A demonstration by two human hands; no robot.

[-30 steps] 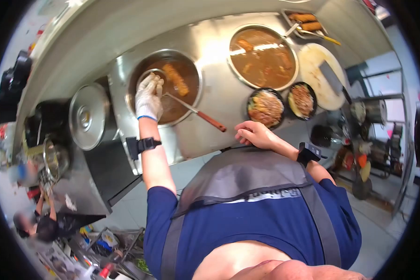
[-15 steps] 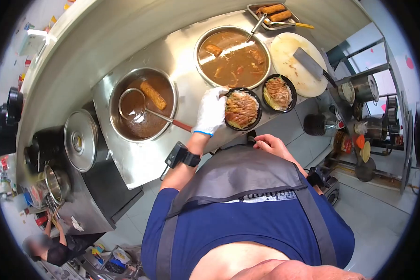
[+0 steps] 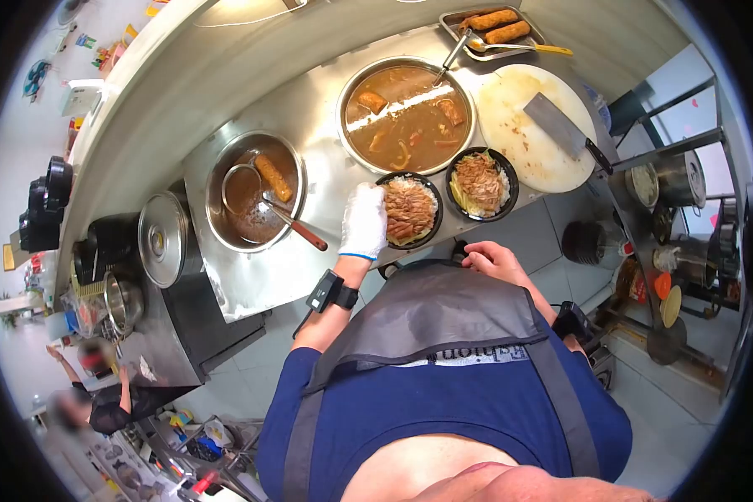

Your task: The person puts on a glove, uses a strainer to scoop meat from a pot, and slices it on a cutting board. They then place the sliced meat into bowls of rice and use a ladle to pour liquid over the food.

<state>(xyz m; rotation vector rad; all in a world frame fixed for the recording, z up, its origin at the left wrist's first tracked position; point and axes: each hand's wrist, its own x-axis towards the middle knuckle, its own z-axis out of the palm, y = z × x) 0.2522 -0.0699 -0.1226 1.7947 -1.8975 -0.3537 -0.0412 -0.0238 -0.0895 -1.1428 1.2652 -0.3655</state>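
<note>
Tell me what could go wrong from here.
The gloved left hand is at the left bowl, near the front of the counter; a jolt might tip the bowl. The ladle juts out of its pot and could be knocked. The cleaver overhangs the cutting board and might get bumped.

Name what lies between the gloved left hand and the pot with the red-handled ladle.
In the head view, the ladle's handle juts between the gloved left hand and that pot; otherwise bare steel counter shows there.
</note>
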